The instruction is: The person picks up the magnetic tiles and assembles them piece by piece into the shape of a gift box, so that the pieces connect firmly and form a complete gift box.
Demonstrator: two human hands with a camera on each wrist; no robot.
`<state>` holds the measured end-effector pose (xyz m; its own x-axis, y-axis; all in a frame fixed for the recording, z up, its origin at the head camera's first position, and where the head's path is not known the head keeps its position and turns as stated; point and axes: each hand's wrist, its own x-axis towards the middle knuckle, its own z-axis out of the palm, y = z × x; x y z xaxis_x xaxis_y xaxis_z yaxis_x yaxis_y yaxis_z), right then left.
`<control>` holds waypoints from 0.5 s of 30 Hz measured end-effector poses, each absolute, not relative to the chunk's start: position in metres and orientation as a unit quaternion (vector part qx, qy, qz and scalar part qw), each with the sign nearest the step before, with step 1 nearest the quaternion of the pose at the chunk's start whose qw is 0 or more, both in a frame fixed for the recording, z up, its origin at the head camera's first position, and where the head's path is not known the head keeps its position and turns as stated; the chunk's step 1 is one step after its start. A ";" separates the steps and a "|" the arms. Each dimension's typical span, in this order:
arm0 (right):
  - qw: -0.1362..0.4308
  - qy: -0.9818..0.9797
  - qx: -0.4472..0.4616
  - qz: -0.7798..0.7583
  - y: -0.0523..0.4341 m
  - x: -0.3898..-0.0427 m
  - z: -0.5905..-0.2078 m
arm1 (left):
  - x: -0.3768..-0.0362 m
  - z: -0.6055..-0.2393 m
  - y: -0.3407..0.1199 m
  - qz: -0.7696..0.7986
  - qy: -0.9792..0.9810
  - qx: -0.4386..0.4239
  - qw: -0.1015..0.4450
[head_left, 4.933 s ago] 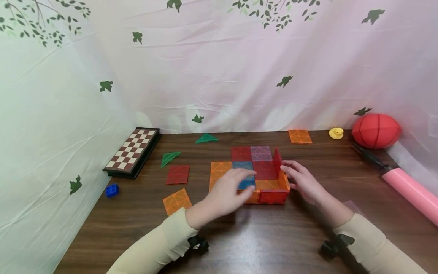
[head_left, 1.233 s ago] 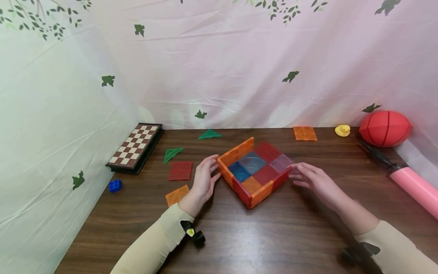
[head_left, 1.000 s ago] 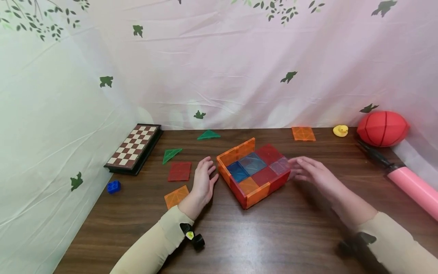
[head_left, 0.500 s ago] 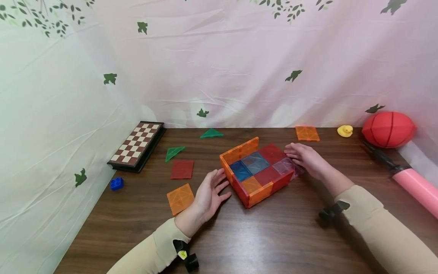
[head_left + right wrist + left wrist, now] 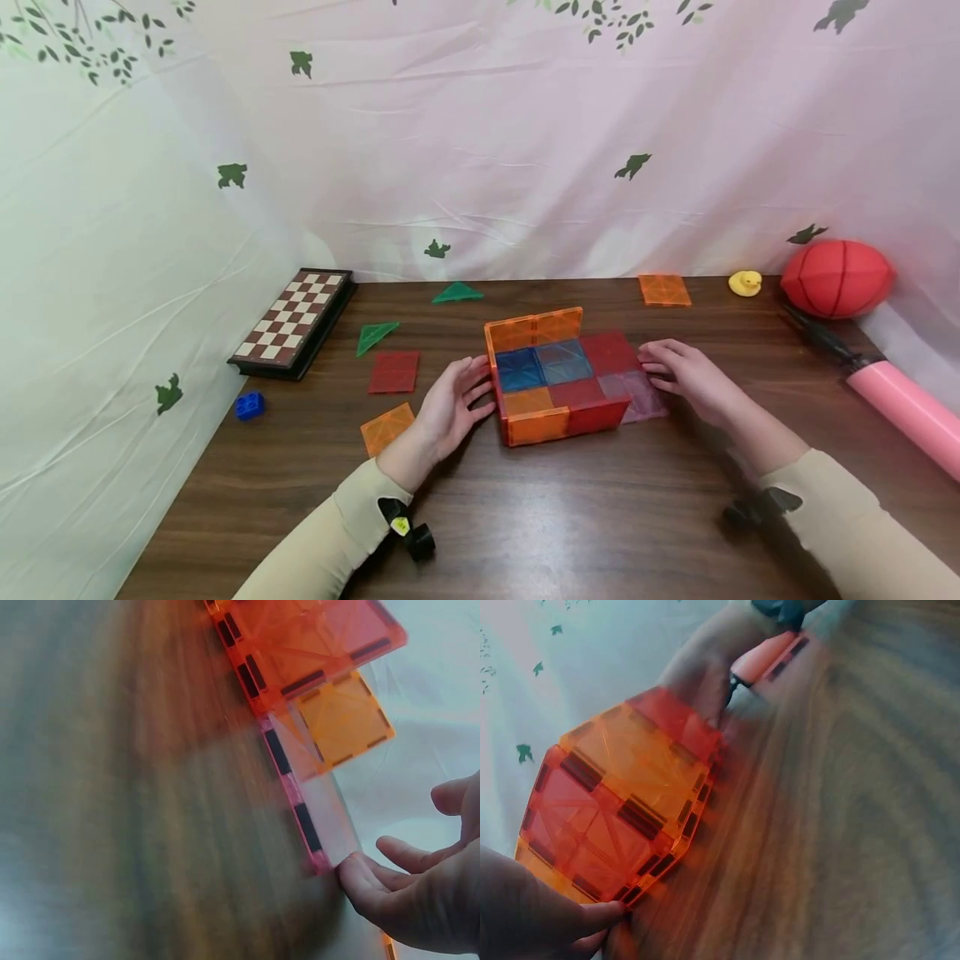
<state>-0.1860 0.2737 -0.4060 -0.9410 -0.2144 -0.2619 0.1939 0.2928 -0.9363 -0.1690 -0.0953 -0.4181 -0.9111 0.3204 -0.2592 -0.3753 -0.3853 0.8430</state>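
Observation:
A low open box of magnetic tiles (image 5: 558,379) stands mid-table, with orange and red walls at the back and front and blue, red and orange floor squares. My left hand (image 5: 453,400) lies against its left side, fingers relaxed and touching the wall. In the left wrist view a fingertip (image 5: 592,919) meets the orange wall (image 5: 615,802). A pale pink tile (image 5: 637,393) lies flat at the box's right edge. My right hand (image 5: 678,375) touches it with straight fingers. In the right wrist view the fingertips (image 5: 367,881) rest at the pink tile (image 5: 307,810).
Loose tiles lie around: red (image 5: 393,372) and orange (image 5: 386,427) squares at left, two green triangles (image 5: 375,336) (image 5: 457,293), an orange square (image 5: 663,289) at the back. Chessboard (image 5: 292,325) and blue brick (image 5: 248,405) far left. Duck (image 5: 745,283), red ball (image 5: 836,279), pink pump (image 5: 900,408) right.
The box has turned from a diagonal to square with the table edge. My left hand moved up against its left wall. My right hand came nearer, onto the flat pink tile.

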 end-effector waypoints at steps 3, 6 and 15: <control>0.174 0.784 -0.011 -0.596 0.273 -0.176 -0.406 | -0.173 -0.418 -0.099 0.828 0.517 -0.024 0.216; 0.175 0.781 -0.009 -0.599 0.273 -0.169 -0.407 | -0.174 -0.417 -0.101 0.824 0.521 -0.017 0.221; 0.150 0.801 -0.004 -0.579 0.269 -0.158 -0.406 | -0.174 -0.415 -0.099 0.813 0.536 0.001 0.226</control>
